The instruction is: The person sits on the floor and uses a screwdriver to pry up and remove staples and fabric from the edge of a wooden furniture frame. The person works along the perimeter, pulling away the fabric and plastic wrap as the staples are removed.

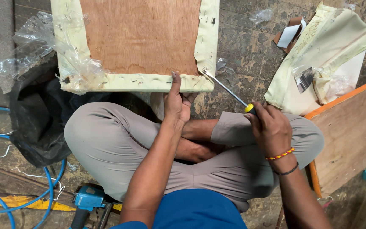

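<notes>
Person sits cross-legged on floor (242, 46). Right hand (272, 129) at 3 o'clock — fingers wrapped round yellow-handled screwdriver (229, 91), tip at stapled cream fabric on corner of seat board (142, 38), 12 o'clock. Left hand (176, 101) pressing board's near edge — fingers extended, holding nothing. Blue staple gun (87, 199) at 7 o'clock.

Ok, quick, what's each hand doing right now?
Left hand: open, fingers pressed on the seat board's fabric edge, holding nothing.
Right hand: closed around the screwdriver.
</notes>
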Demonstrator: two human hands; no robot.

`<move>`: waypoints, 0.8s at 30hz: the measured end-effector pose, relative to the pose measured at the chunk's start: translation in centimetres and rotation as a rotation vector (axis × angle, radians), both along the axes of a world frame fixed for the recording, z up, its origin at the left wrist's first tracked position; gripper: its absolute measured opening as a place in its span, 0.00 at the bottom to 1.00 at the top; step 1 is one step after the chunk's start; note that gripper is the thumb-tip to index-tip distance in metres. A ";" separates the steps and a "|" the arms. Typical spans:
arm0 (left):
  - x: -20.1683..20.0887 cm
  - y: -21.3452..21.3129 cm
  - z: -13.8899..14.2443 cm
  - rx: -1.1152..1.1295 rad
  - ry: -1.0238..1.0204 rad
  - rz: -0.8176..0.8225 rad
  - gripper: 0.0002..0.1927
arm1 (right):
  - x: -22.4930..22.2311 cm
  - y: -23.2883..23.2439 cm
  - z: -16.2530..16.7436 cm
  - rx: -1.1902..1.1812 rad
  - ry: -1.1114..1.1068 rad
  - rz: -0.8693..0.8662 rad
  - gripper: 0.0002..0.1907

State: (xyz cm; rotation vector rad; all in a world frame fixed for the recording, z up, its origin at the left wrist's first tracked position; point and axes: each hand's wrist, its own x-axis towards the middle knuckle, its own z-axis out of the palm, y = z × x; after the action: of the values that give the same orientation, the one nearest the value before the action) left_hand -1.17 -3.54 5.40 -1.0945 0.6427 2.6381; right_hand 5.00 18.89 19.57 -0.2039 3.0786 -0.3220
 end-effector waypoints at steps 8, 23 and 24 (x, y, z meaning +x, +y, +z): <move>0.1 0.1 -0.4 -0.005 -0.008 0.005 0.28 | -0.5 -0.5 0.0 0.056 0.073 0.058 0.18; 0.4 0.2 -1.7 0.015 -0.025 0.024 0.26 | 3.0 1.3 -7.0 -1.464 -1.074 -0.864 0.22; 0.4 0.2 -1.8 0.022 -0.026 0.028 0.26 | 3.5 0.7 -7.4 -1.594 -1.151 -0.911 0.23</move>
State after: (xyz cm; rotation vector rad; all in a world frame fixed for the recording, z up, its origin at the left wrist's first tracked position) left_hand -0.79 -3.29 3.61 -1.1384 0.5963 2.6433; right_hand 8.50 19.60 12.19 0.9482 1.0461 -1.8561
